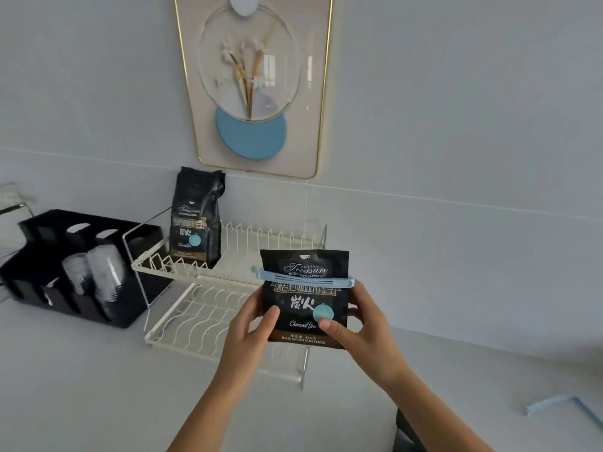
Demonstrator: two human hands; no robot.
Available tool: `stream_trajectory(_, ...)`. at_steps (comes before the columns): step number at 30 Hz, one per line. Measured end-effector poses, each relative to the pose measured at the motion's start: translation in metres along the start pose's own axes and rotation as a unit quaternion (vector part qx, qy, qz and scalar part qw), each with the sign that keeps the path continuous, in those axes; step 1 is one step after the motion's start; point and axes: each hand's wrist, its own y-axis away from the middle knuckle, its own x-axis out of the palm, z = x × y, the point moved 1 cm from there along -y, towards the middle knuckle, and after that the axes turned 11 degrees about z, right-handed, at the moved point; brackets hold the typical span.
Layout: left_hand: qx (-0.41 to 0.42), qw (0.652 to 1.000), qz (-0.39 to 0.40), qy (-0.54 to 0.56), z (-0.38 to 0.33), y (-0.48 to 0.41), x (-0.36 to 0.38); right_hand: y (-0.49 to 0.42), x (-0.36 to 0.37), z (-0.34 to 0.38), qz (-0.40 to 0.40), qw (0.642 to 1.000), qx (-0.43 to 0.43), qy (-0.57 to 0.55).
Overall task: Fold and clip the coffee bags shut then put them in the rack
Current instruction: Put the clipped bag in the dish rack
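Observation:
A black coffee bag [301,298] with its top folded down hangs in the air in front of the cream wire rack [228,282]. A light blue clip [301,278] runs across the fold. My left hand [254,324] grips the bag's left side, thumb on its front. My right hand [355,318] grips the right side, thumb on the front near the blue dot. A second black coffee bag [195,220] stands upright at the left end of the rack's upper tier, with no clip visible on it.
A black organiser [75,265] holding stacked clear cups sits left of the rack. An open light blue clip [564,407] lies on the white counter at the far right. A framed picture [254,83] hangs on the wall. A dark object [408,429] shows at the bottom edge.

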Motion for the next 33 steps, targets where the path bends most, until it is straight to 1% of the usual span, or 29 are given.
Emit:
stream_trajectory(3, 0.033, 0.999, -0.019, -0.015, -0.023, -0.021, -0.033, -0.047, 0.014, 0.018, -0.027, 0.994, -0.053, 0.089)
stream_trajectory(5, 0.047, 0.998, -0.019, -0.027, -0.034, -0.042, -0.058, -0.080, 0.023, 0.025, -0.040, 0.988, -0.068, 0.131)
stream_trajectory(9, 0.052, 0.997, -0.008, -0.059, -0.037, -0.097, -0.104, -0.146, 0.044, 0.023, -0.026, 0.992, -0.041, 0.119)
stream_trajectory(11, 0.033, 0.998, -0.001, -0.061, -0.031, -0.128, -0.121, -0.174, 0.054, 0.012, -0.031, 0.990, -0.014, 0.134)
stream_trajectory(13, -0.002, 0.999, -0.003, -0.048, -0.021, -0.161, -0.135, -0.198, 0.061, 0.000, -0.013, 0.994, 0.038, 0.105)
stream_trajectory(14, -0.034, 0.998, -0.005, -0.046, -0.013, -0.176, -0.141, -0.208, 0.065, -0.008, 0.010, 0.995, 0.072, 0.063)
stream_trajectory(16, -0.126, 0.990, -0.004, -0.066, 0.005, -0.199, -0.148, -0.220, 0.075, -0.023, 0.070, 0.988, 0.132, -0.032)
stream_trajectory(17, -0.163, 0.984, -0.007, -0.075, 0.016, -0.205, -0.150, -0.223, 0.080, -0.031, 0.096, 0.983, 0.150, -0.053)
stream_trajectory(18, -0.178, 0.980, -0.016, -0.087, 0.026, -0.207, -0.151, -0.225, 0.085, -0.039, 0.111, 0.980, 0.158, -0.044)
stream_trajectory(20, -0.160, 0.981, -0.039, -0.103, 0.039, -0.205, -0.150, -0.228, 0.090, -0.050, 0.112, 0.982, 0.153, -0.020)
stream_trajectory(21, -0.143, 0.984, -0.046, -0.098, 0.040, -0.204, -0.150, -0.230, 0.090, -0.053, 0.106, 0.982, 0.156, -0.028)
stream_trajectory(25, -0.088, 0.993, -0.053, -0.061, 0.033, -0.201, -0.146, -0.231, 0.084, -0.055, 0.095, 0.971, 0.189, -0.114)
stream_trajectory(27, -0.088, 0.992, -0.072, -0.062, 0.026, -0.197, -0.141, -0.226, 0.082, -0.051, 0.089, 0.967, 0.204, -0.122)
stream_trajectory(30, -0.102, 0.985, -0.090, -0.103, 0.012, -0.183, -0.128, -0.213, 0.080, -0.038, 0.074, 0.976, 0.196, -0.065)
stream_trajectory(31, -0.092, 0.984, -0.089, -0.128, 0.004, -0.177, -0.121, -0.207, 0.079, -0.033, 0.064, 0.981, 0.183, -0.031)
stream_trajectory(33, -0.038, 0.981, -0.072, -0.174, -0.011, -0.161, -0.103, -0.191, 0.075, -0.023, 0.044, 0.989, 0.138, 0.035)
